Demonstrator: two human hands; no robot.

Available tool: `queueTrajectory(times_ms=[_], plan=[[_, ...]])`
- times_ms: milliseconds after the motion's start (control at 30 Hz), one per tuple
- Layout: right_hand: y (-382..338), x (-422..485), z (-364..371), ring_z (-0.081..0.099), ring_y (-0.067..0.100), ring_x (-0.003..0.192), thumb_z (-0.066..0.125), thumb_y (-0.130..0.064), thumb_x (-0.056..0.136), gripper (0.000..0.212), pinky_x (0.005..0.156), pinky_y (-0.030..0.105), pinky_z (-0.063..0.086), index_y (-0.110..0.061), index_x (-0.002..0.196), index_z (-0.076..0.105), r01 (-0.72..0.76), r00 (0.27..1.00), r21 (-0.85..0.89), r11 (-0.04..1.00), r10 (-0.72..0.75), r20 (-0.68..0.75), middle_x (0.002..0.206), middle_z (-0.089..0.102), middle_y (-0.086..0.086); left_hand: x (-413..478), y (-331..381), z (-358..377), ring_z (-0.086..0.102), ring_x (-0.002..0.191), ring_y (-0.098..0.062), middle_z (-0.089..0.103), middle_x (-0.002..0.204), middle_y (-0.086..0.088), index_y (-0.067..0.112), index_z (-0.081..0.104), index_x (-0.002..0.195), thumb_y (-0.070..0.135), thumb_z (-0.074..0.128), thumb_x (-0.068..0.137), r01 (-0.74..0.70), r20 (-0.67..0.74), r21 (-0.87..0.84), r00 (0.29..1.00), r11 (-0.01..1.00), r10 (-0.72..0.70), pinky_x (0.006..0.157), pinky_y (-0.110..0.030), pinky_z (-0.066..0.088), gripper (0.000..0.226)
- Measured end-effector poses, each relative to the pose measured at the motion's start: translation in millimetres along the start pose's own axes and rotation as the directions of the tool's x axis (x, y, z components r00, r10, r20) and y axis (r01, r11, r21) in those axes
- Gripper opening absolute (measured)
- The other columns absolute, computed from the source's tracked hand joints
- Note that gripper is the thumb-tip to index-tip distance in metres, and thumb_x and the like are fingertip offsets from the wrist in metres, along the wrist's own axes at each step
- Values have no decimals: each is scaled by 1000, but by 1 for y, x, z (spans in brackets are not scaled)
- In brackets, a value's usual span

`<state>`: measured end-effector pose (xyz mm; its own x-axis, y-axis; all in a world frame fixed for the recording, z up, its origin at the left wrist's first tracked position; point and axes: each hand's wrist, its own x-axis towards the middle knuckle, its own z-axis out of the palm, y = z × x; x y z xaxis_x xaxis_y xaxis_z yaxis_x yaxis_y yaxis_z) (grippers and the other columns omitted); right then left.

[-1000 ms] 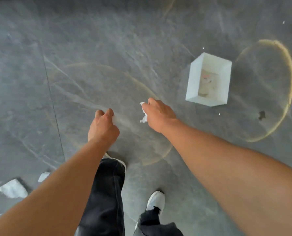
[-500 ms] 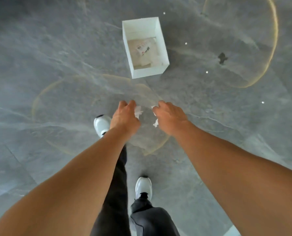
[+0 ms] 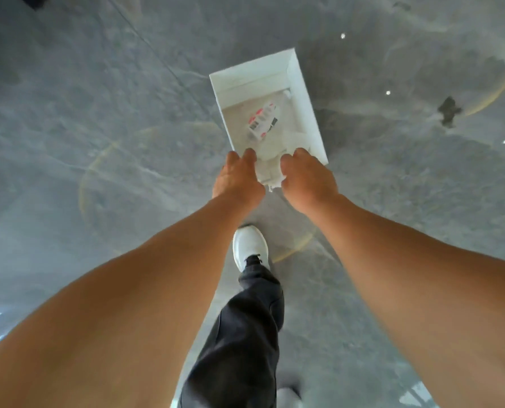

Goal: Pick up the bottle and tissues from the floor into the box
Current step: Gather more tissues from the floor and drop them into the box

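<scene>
An open white box [image 3: 304, 92] stands on the grey floor ahead of me. Inside it lies a clear bottle [image 3: 263, 120] with a red and white label, beside some white tissue. My left hand [image 3: 238, 179] and my right hand [image 3: 308, 178] hover side by side over the box's near edge, backs up and fingers curled. A scrap of white tissue [image 3: 270, 184] shows between them, at the right hand's thumb side. What the left hand holds is hidden under its fingers.
The floor is grey stone with faint yellowish rings. A dark mark [image 3: 448, 110] and small white specks [image 3: 388, 92] lie right of the box. My white shoe [image 3: 249, 245] and dark trouser leg [image 3: 242, 334] are below the hands.
I have stepped toward the box, which has come from far ahead to right under my hands. Both hands, carrying tissue, have moved forward over its near edge.
</scene>
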<state>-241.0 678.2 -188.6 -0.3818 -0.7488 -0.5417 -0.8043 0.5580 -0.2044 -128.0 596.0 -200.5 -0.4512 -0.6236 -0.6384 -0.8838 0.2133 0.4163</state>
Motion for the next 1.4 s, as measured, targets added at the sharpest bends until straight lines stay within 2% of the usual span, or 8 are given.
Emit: queueTrajectory(times_ms=[200,300,433,733,933,1033,1167,1400], plan=[[11,82,12,55,34,104,60,-17,84,35,83,43,51,-17,118,50,-176,967,312,934,222,-121,117,48,14,102,23,3,45,90,-23,38,98,4,36,28,137,11,73,69,70,36,-307,997,949,-61,52,-25,36,85],[19,80,17,53,35,109,62,-15,83,52,86,44,52,-23,130,41,-246,957,319,915,281,-67,127,43,14,111,9,6,46,89,-24,37,111,-2,36,20,141,7,70,72,141,64,-262,990,955,-129,48,-24,39,90],[14,48,14,57,34,107,56,-15,86,33,85,39,51,-10,119,53,-304,943,304,903,331,-41,113,60,15,81,-28,-5,53,102,-34,41,116,-10,15,42,126,8,63,74,127,26,-49,992,991,-126,75,-43,55,56],[-126,-81,15,59,35,105,57,-20,86,30,86,40,51,-8,113,57,-163,974,249,955,196,-114,110,62,16,-82,-137,-80,47,116,-33,43,122,-10,18,46,121,13,59,75,-6,-58,177,998,984,16,86,-43,45,48],[-281,-195,103,60,37,104,57,-16,80,24,85,39,49,-9,103,60,-2,1000,228,974,-4,25,106,65,20,-257,-305,-102,48,115,-33,46,120,-8,20,50,117,18,58,76,162,-42,169,987,972,-157,87,-43,48,41],[-353,-247,154,60,36,102,55,-14,79,22,81,38,49,-11,100,60,117,975,182,976,-148,168,105,64,19,-338,-411,-101,51,114,-34,50,119,-11,18,53,114,19,57,75,373,-37,102,928,922,-371,90,-43,48,39],[-433,-297,226,61,33,100,56,-17,79,20,79,35,48,-14,98,62,211,908,122,970,-241,344,105,67,15,-434,-543,-88,55,110,-36,54,119,-14,14,57,114,23,55,73,679,-64,-83,727,730,-684,88,-42,50,42],[-533,-381,350,60,34,100,54,-18,81,19,81,35,48,-15,99,61,486,753,-37,873,-397,525,109,65,14,-578,-696,-4,57,90,-35,60,102,-15,12,56,89,25,57,71,809,-15,-262,542,527,-840,71,-36,47,23]])
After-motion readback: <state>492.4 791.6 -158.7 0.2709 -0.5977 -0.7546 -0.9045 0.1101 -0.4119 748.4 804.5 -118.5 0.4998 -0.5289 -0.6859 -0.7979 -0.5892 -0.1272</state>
